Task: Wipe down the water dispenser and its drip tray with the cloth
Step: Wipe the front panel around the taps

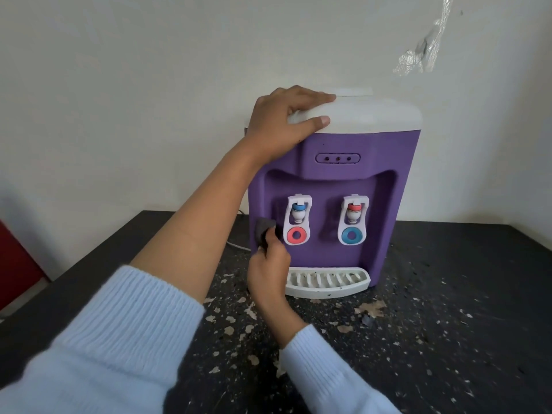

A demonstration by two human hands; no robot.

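A purple water dispenser [385, 162] with a white top stands on a dark table against the wall. Two white taps hang in its front recess. Its white slotted drip tray [328, 289] juts out at the bottom and carries dark specks. My left hand [280, 124] grips the left corner of the white top, thumb on the front edge. My right hand [268, 273] holds a small dark grey cloth [264, 230] pressed against the left front edge of the purple body, beside the left tap.
The dark table [448, 324] is worn, with pale chipped patches and debris in front of the dispenser. A white cable [239, 246] trails behind its left side. A red object [15, 264] stands at the far left. The wall has peeling paint at the upper right.
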